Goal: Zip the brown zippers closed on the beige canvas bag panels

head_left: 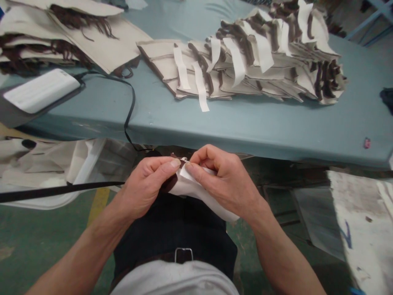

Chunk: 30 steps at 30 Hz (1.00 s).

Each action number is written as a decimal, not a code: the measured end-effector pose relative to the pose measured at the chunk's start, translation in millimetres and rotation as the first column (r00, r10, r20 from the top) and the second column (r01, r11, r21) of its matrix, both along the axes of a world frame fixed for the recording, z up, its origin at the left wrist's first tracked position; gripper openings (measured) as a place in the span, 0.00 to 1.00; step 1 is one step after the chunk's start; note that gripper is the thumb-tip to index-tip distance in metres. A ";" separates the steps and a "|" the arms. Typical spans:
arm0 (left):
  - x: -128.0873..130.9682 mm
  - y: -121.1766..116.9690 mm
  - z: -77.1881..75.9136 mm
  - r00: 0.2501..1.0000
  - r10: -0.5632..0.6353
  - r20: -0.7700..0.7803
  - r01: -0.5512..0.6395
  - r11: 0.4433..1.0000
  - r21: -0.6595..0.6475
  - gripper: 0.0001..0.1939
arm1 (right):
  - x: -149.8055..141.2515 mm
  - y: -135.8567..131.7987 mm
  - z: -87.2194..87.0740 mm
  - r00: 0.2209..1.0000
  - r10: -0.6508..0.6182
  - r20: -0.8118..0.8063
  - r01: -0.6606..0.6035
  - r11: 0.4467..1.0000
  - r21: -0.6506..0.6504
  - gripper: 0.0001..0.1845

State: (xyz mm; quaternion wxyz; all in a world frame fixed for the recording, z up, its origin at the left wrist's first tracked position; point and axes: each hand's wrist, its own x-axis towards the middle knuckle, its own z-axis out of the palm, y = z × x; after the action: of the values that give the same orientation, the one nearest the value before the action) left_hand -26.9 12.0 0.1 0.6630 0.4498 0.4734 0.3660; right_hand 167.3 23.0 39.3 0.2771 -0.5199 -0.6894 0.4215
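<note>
Close to my waist, just off the table's front edge, my left hand (150, 180) pinches a dark brown fabric edge (170, 183) between thumb and forefinger. Beside it, my right hand (225, 178) is closed in a pinch on a white strip (211, 200), which hangs down below the fingers to the right. The two thumbs nearly meet where strip and brown edge come together. Pale material shows under the hands, but its full shape is hidden by them.
On the blue-green table (260, 127) lies a long overlapped pile of beige pieces (276, 73) with brown edges and several white strips. More beige pieces (101, 41) and a white device (41, 91) with a black cord are at left. A white bin (87, 172) stands below.
</note>
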 end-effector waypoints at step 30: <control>-13.1 -12.1 2.5 0.994 -0.016 -0.108 0.038 0.977 0.208 0.17 | -5.0 -3.1 7.8 0.950 -0.035 -0.310 -0.100 0.908 -0.408 0.10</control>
State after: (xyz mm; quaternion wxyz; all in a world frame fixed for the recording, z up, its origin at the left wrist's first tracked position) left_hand -40.0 -0.1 2.6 0.5908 0.5426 0.4603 0.3805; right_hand 162.3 19.9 47.1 0.2568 -0.4826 -0.5394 0.6405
